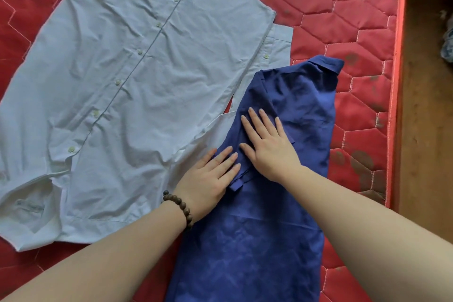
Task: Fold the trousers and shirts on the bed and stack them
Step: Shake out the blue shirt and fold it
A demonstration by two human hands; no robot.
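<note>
Both forearms reach in from the bottom edge, the left from about 7 o'clock, the right from about 4 o'clock, meeting near the centre. The left hand [208, 179] lies flat, palm down, fingers straight and close together, pointing toward 1 o'clock. The right hand [267, 144] lies just beside it at its 1 o'clock, palm down, fingers spread and straight, pointing toward 11 o'clock. A bead bracelet [180, 206] circles the left wrist.

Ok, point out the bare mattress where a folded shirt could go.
Bare red mattress lies beyond the dark blue shirt, between the light blue shirt and the mattress's right edge. A narrower strip runs right of the blue shirt. The middle is crowded: both shirts overlap there, under the left hand and right hand.
</note>
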